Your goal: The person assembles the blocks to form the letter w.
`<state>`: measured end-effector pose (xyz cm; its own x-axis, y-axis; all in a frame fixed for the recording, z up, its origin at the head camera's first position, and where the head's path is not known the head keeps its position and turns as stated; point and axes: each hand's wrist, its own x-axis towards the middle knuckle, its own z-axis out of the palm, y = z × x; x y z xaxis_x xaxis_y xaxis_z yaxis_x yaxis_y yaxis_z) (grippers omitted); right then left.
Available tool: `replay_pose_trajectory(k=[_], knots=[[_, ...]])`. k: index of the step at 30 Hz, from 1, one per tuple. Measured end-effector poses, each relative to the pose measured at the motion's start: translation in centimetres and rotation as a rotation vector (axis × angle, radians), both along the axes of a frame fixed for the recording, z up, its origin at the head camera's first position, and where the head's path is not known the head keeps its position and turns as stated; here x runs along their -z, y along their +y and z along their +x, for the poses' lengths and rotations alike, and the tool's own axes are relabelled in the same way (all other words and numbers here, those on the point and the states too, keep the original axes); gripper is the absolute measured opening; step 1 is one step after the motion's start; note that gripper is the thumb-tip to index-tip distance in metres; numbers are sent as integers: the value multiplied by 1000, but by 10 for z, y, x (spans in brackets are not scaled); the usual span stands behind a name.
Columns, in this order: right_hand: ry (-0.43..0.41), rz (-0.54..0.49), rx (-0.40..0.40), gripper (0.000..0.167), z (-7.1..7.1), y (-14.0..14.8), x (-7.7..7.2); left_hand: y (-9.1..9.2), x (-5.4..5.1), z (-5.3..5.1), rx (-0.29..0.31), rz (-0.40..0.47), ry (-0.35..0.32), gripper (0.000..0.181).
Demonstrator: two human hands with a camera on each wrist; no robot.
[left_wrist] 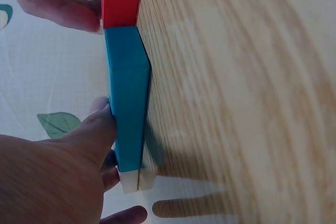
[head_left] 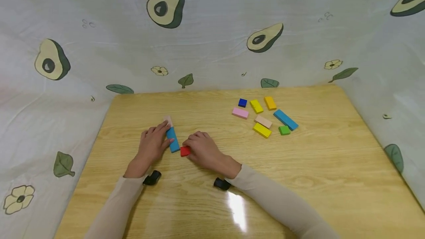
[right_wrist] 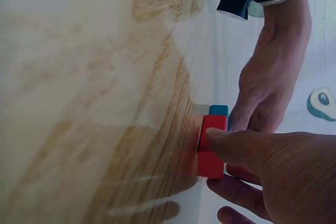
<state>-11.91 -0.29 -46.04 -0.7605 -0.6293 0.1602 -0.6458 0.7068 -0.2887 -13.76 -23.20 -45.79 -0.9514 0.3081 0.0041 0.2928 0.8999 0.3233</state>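
Note:
A long blue block [head_left: 173, 140] lies on the table with a pale pink block [head_left: 168, 120] at its far end. My left hand [head_left: 151, 145] holds the blue block, thumb against it and fingers by the pink block. In the left wrist view the thumb [left_wrist: 94, 129] touches the blue block [left_wrist: 128, 98]. My right hand [head_left: 204, 150] pinches a red block [head_left: 185, 151] at the near end of the blue one. The right wrist view shows the thumb on the red block [right_wrist: 211, 163]; the hand partly hides that block.
To the right lie several loose blocks: a dark blue cube [head_left: 242, 102], a pink block [head_left: 240, 113], a yellow block [head_left: 262, 130], an orange block [head_left: 270, 103], a long blue block [head_left: 285, 119] and a green block [head_left: 284, 130]. A patterned cloth [head_left: 212, 54] hangs behind the wooden table [head_left: 315, 165].

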Motion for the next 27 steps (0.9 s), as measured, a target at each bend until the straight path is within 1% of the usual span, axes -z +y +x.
replay_pose_trajectory(k=[4, 8, 11, 14, 20, 27], knots=[[-42, 7, 20, 36, 1, 13, -3, 0, 1, 0, -3, 4, -2, 58], [-84, -62, 46, 40, 2, 36, -9, -2, 3, 0, -2, 0, -1, 58], [-75, -95, 73, 42, 2, 56, -11, -2, 3, 0, 5, 6, 3, 58], [-62, -103, 114, 44, 3, 76, -12, -2, 3, 1, 13, 13, 9, 58], [-84, -95, 211, 49, 6, 115, -14, -1, 3, 1, 13, 4, 7, 58], [-52, -71, 303, 53, 12, 158, -14, -1, 3, -1, 10, -9, 12, 58]])
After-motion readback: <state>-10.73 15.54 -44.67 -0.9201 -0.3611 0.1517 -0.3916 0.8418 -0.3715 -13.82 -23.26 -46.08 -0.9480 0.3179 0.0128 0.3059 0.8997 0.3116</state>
